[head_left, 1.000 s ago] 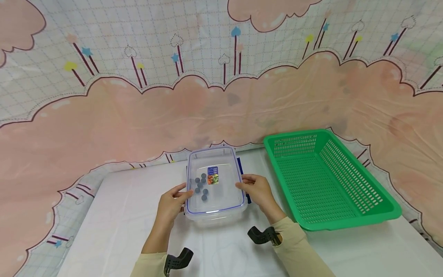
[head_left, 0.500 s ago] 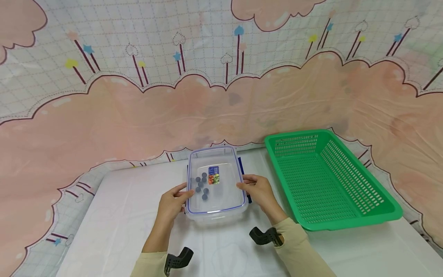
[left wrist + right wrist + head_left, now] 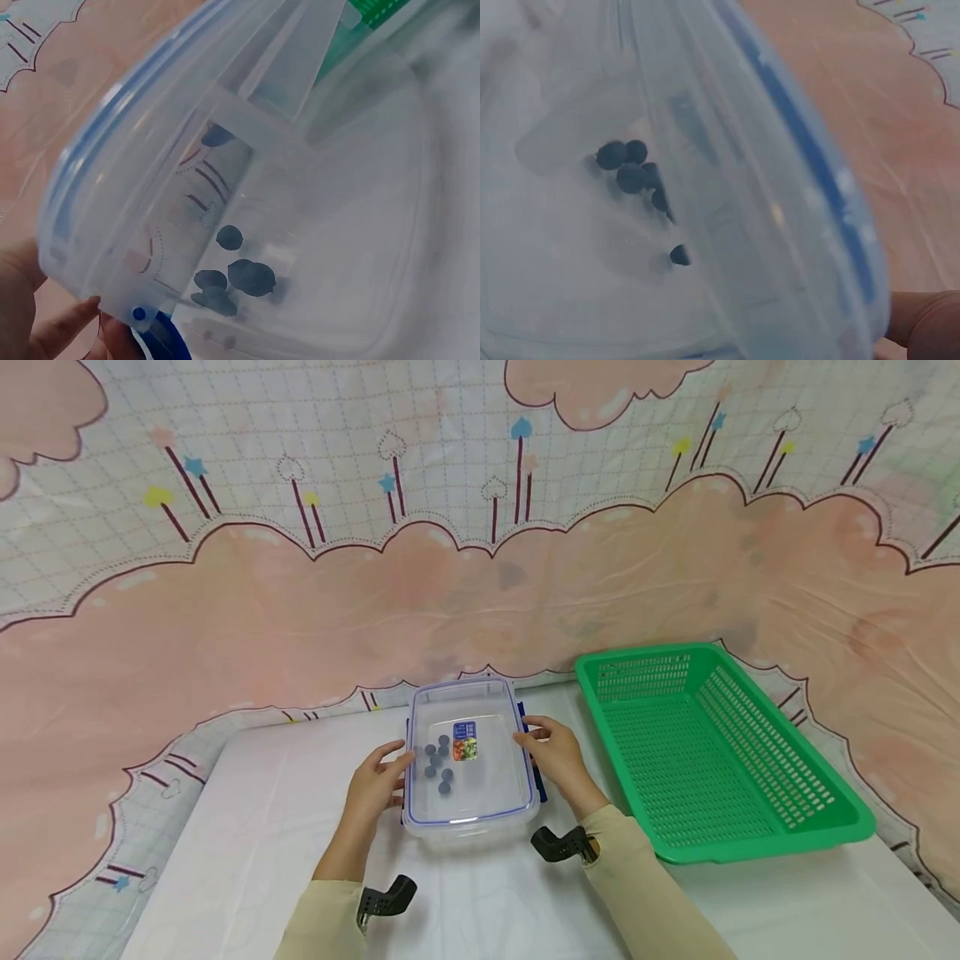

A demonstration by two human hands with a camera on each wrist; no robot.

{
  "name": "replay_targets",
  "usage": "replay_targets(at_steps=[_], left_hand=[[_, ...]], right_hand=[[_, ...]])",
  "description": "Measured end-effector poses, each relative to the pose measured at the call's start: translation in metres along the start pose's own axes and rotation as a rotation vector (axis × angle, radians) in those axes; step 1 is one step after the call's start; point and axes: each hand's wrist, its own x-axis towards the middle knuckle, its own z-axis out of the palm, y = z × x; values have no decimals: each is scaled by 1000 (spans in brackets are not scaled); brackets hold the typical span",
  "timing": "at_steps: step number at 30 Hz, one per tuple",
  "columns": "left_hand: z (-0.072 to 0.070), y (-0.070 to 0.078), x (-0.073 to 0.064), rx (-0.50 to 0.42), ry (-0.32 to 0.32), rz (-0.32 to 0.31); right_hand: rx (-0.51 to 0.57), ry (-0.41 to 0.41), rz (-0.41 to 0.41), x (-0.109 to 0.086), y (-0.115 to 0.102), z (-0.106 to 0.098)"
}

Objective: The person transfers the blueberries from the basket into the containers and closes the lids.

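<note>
A clear plastic food container [image 3: 487,793] with a blue-edged lid sits on the white table. Through it show several small dark blue balls [image 3: 631,178], like blueberries, gathered toward the left. My left hand [image 3: 369,789] holds the container's left side, thumb at the lid's rim and fingers lower down. Beside those fingers a blue latch [image 3: 171,337] stands swung out. On the opposite side, my right hand [image 3: 557,758] has its thumb on the lid edge and its fingers by the right latch [image 3: 538,783], which also sticks out. A colourful label [image 3: 465,741] marks the lid.
To the right stands a green perforated plastic basket [image 3: 690,852], close to my right forearm. Behind the white table [image 3: 262,843] hangs a patterned cloth [image 3: 480,610] with pink clouds. Each wrist carries a black camera mount [image 3: 388,897].
Both hands have slid a little farther up the container's sides, away from me. The container, the balls and the basket stay in place.
</note>
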Motion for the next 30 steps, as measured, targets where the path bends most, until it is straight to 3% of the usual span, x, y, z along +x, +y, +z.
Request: replay_targets(at_steps=[9, 18, 21, 26, 30], left_hand=[[4, -9, 4, -90, 8, -33], [4, -9, 7, -154, 18, -24], [3, -8, 6, -134, 21, -27], [-1, -8, 3, -23, 42, 3], [-3, -16, 2, 21, 76, -9]], right_hand=[[47, 0, 53, -3, 8, 2], [69, 10, 60, 1, 5, 5], [66, 7, 74, 0, 5, 5], [15, 32, 81, -3, 5, 4], [1, 50, 135, -7, 10, 1]])
